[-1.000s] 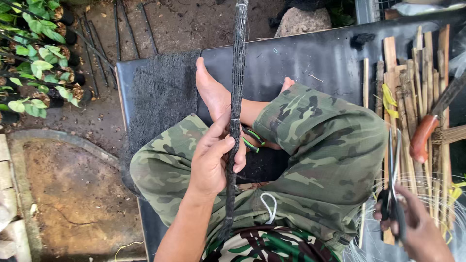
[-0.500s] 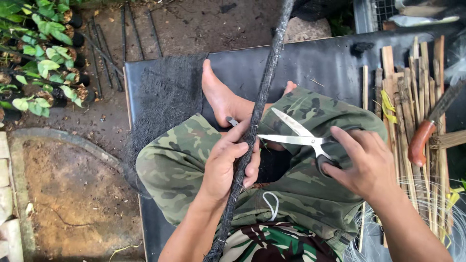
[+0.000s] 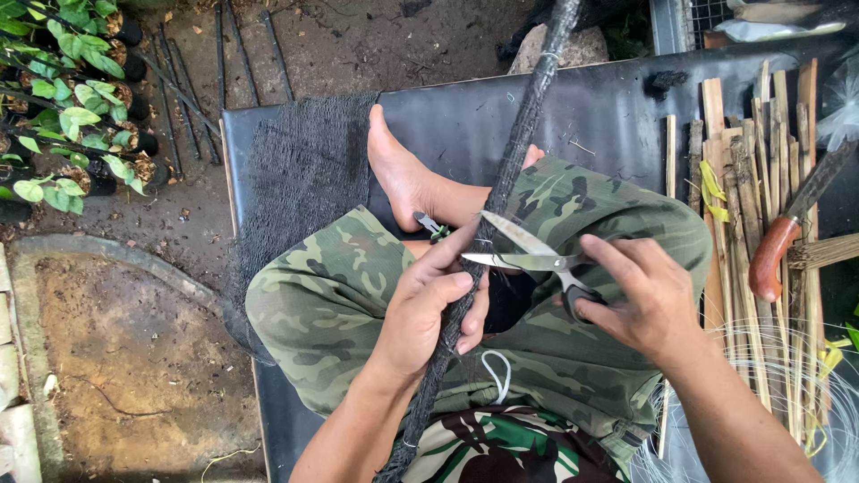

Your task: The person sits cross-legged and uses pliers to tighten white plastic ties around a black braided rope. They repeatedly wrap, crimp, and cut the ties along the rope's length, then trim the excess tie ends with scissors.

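1. Since a moment ago the scissors (image 3: 528,258) have closed in on the rod (image 3: 501,201), blades parted around it.
2. Left hand (image 3: 428,313) wraps the rod, which slants across the lap just below the blades; keep that grip firm and fingers clear.
3. Right hand (image 3: 637,300) holds the scissors' handles; cut squarely.
4. Beyond the rod: knife (image 3: 787,237), sticks (image 3: 743,161).

Shiny metal scissors (image 3: 523,255) with matt black handles meet a rough, net-wrapped dark stick (image 3: 501,192) just above the fingers (image 3: 447,282).
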